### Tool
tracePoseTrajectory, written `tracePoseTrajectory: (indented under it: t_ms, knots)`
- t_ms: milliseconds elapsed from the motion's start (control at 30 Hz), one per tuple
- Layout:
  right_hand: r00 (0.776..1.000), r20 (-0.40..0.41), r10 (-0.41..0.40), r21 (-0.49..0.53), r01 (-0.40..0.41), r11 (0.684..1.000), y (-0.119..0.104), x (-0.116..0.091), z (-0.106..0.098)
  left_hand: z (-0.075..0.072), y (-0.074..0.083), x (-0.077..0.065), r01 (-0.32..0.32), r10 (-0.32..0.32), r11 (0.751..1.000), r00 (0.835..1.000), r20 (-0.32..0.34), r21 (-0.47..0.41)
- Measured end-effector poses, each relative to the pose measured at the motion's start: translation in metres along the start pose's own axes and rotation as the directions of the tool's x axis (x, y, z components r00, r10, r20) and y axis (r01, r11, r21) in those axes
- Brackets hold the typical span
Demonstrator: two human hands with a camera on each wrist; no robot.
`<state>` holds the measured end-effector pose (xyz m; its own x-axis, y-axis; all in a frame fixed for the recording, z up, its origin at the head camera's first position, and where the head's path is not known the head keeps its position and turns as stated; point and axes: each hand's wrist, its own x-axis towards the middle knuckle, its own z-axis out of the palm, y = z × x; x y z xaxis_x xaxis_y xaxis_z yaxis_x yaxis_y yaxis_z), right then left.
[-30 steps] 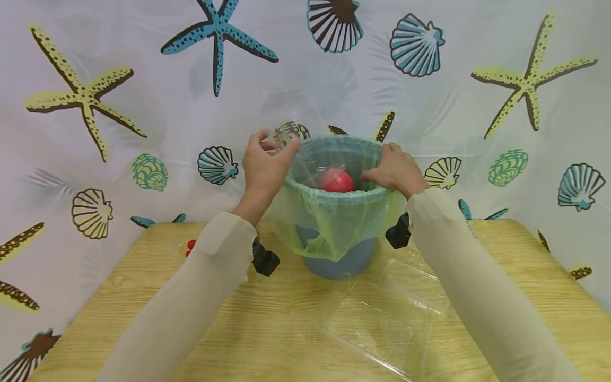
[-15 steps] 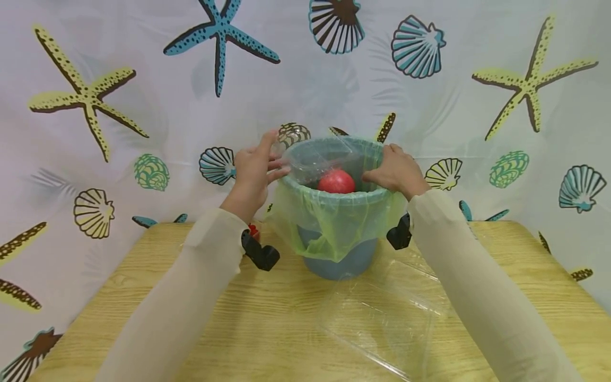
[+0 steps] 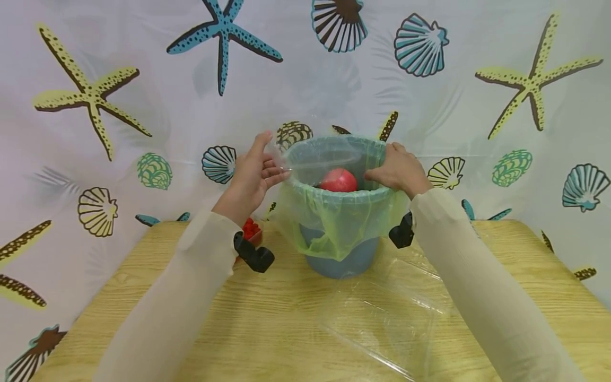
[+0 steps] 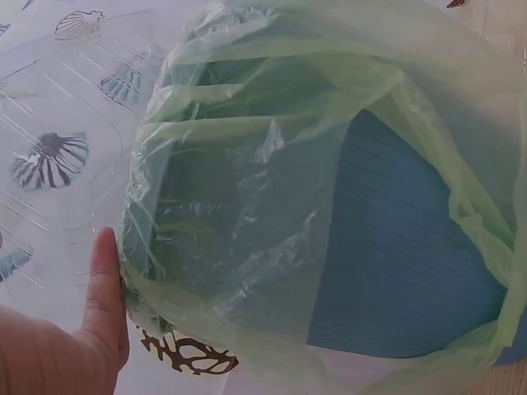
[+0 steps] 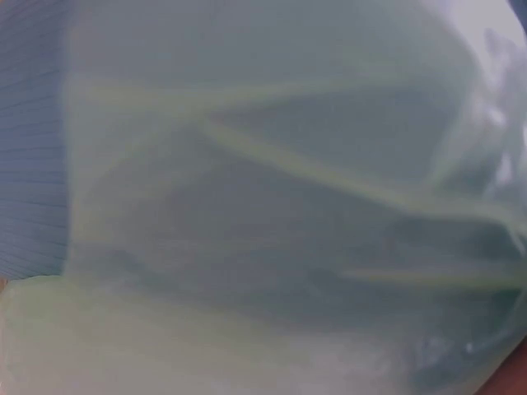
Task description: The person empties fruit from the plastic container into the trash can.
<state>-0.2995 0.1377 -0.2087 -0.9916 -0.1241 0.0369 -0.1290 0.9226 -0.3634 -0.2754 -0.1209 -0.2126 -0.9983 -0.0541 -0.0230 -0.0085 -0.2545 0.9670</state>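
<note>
A blue waste bin [image 3: 341, 265] stands on the table, its yellow-green bag liner [image 3: 329, 228] folded over the rim. At the bin's left, my left hand [image 3: 250, 175] holds a clear ridged plastic container [image 4: 95, 177] by its edge, with thumb up and fingers below. The container slants over the bin's mouth. My right hand [image 3: 400, 168] grips the lined rim on the right, thumb inside. A round red object [image 3: 340, 181] shows inside the bin. In the right wrist view the liner [image 5: 247, 230] fills most of the frame.
Another clear plastic container [image 3: 382, 318] lies on the wooden table [image 3: 267, 329] in front of the bin. A small clear box of red pieces [image 3: 251, 231] sits behind my left wrist. A patterned curtain [image 3: 305, 69] hangs close behind.
My left hand has turned and shifted slightly left, tipping the clear container from upright to slanting over the bin. The small red box has come into view beside my wrist. My right hand stays put.
</note>
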Motion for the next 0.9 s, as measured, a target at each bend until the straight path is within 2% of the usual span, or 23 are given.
tracePoseTrajectory:
  t_ms: [300, 533, 733, 900]
  knots:
    - [1.0, -0.002, -0.006, 0.001, 0.006, 1.0, 0.0, 0.001, 0.002, -0.014, 0.0, -0.009, 0.03, -0.025, 0.994, 0.999, 0.046, -0.11]
    - [1.0, -0.007, -0.007, 0.001, 0.007, 1.0, -0.001, 0.002, 0.004, -0.033, 0.004, -0.02, 0.019, -0.011, 0.996, 0.996, 0.086, -0.093]
    - [1.0, -0.001, -0.013, 0.007, 0.013, 1.0, -0.002, 0.001, 0.003, -0.053, 0.007, -0.033, 0.063, -0.052, 0.99, 0.994, 0.093, -0.127]
    - [1.0, -0.005, -0.013, 0.006, 0.013, 1.0, 0.0, 0.001, 0.001, -0.07, 0.008, -0.041, 0.044, -0.027, 0.99, 0.992, 0.127, -0.133]
